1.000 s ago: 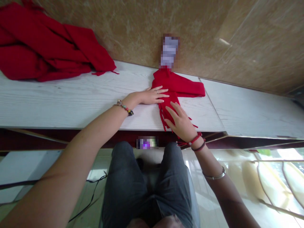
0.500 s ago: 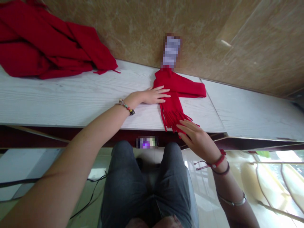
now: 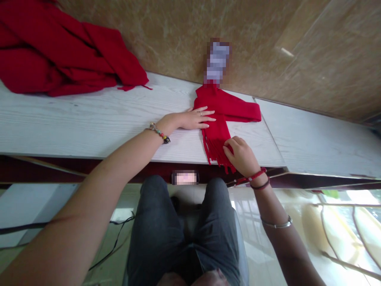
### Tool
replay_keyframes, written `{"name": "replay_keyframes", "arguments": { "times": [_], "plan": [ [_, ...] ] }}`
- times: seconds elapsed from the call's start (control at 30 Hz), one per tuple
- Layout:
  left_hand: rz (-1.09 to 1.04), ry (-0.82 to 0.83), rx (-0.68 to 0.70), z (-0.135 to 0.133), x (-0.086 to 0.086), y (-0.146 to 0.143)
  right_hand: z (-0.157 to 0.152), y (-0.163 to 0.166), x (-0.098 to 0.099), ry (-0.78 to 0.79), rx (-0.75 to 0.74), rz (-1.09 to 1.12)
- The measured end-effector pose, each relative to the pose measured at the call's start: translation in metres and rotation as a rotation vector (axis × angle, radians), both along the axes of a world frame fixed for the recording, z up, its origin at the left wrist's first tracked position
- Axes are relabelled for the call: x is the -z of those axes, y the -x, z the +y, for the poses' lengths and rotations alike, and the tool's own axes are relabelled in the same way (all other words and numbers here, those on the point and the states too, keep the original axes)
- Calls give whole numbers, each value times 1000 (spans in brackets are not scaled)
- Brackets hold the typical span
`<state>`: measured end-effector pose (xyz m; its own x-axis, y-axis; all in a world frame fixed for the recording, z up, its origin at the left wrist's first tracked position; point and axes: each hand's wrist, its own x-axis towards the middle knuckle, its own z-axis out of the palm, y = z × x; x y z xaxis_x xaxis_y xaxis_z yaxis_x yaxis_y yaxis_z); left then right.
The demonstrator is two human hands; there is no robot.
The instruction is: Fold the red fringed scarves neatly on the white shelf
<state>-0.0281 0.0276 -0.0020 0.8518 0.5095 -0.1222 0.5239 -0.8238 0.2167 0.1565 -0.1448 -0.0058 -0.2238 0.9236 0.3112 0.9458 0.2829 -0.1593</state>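
A red fringed scarf (image 3: 219,129) lies folded on a white wood-grain tabletop (image 3: 166,145), one folded length pointing right and its tassels hanging toward the front edge. Across the scarf's left side rests my left hand (image 3: 193,120), flat with fingers spread. My right hand (image 3: 242,155) is at the right edge of the fringe, its thumb and fingers curled together in a pinch on the tassels. The exact strands between the fingertips are hidden. At the scarf's far end a blurred-out tag-like piece (image 3: 218,61) leans against the wall.
A heap of red cloth (image 3: 80,55) covers the back left of the tabletop. Behind runs a brown marbled wall (image 3: 166,35). Under the front edge, a blurred-out device (image 3: 185,177) sits above my knees. A black cable (image 3: 114,244) trails at lower left.
My right hand has moved up and slightly left over the fringe, and its stretched fingers have curled into a pinch. My left hand stays flat on the scarf.
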Motion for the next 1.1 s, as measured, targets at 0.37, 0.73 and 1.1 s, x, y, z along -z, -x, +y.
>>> {"name": "replay_keyframes", "arguments": {
  "times": [0.37,0.73,1.1],
  "plan": [
    [-10,-1,3,0,0,0,2,40,-23,-24,-28,-93],
    [-4,5,-3,-1,-1,0,-34,68,-34,191,-48,-225],
    [-19,-1,-5,4,4,0,19,60,-14,-8,-96,-98]
  ]
}}
